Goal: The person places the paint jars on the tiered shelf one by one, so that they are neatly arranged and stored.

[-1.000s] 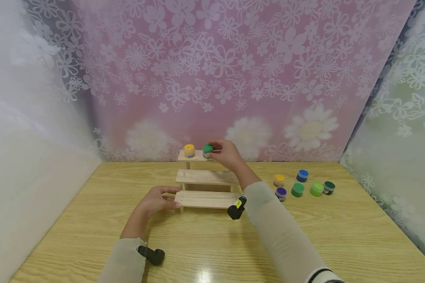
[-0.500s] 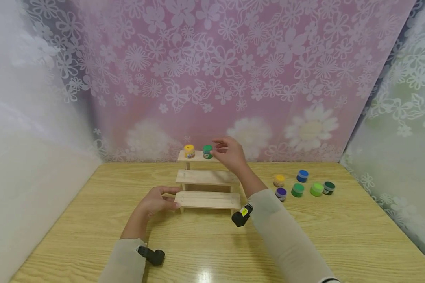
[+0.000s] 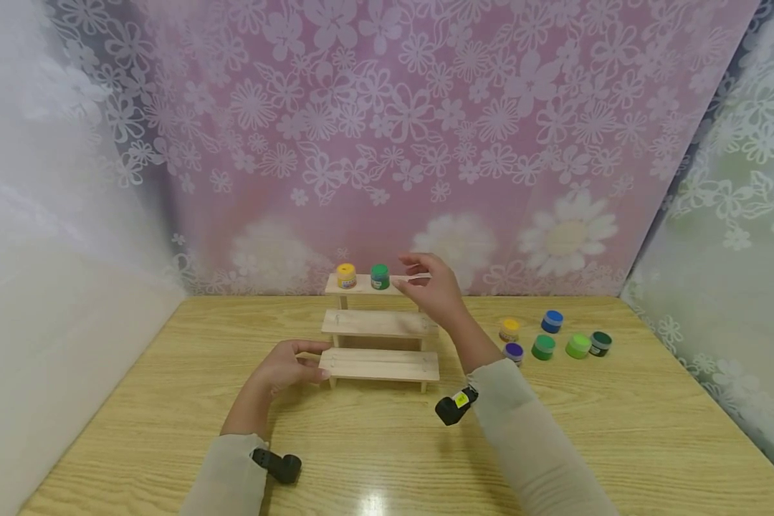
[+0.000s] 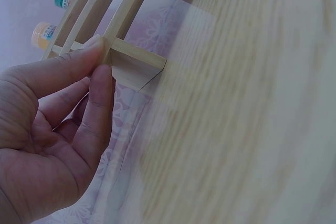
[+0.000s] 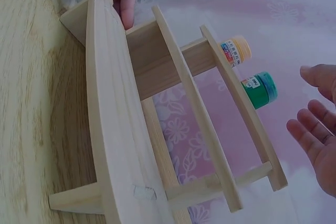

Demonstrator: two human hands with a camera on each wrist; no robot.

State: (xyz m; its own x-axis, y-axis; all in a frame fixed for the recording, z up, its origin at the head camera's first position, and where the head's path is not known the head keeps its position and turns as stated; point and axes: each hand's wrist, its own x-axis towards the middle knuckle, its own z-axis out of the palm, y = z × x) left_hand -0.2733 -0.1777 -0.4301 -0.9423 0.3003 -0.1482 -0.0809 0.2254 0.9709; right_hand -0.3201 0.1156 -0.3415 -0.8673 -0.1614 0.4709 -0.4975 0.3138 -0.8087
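A three-step wooden rack [image 3: 379, 365] stands on the table. My left hand [image 3: 290, 367] pinches the left end of its lowest step between thumb and fingers, as the left wrist view shows closely. On the top step sit a yellow paint jar [image 3: 346, 276] at the left and a green paint jar [image 3: 380, 277] beside it. Just right of the green jar is my right hand [image 3: 436, 287], fingers apart and nothing in them. In the right wrist view a gap shows between that hand [image 5: 317, 124] and the green jar [image 5: 259, 91].
At the right of the table [image 3: 626, 430] stand several more paint jars: yellow [image 3: 509, 330], purple [image 3: 513, 352], blue [image 3: 552, 321], green [image 3: 544, 347], light green [image 3: 578, 346] and dark green [image 3: 600, 343]. A flowered pink curtain [image 3: 387, 143] hangs behind.
My right hand has let go of the green jar and drawn away to the right; the jar stays on the top step. My left hand has kept its place.
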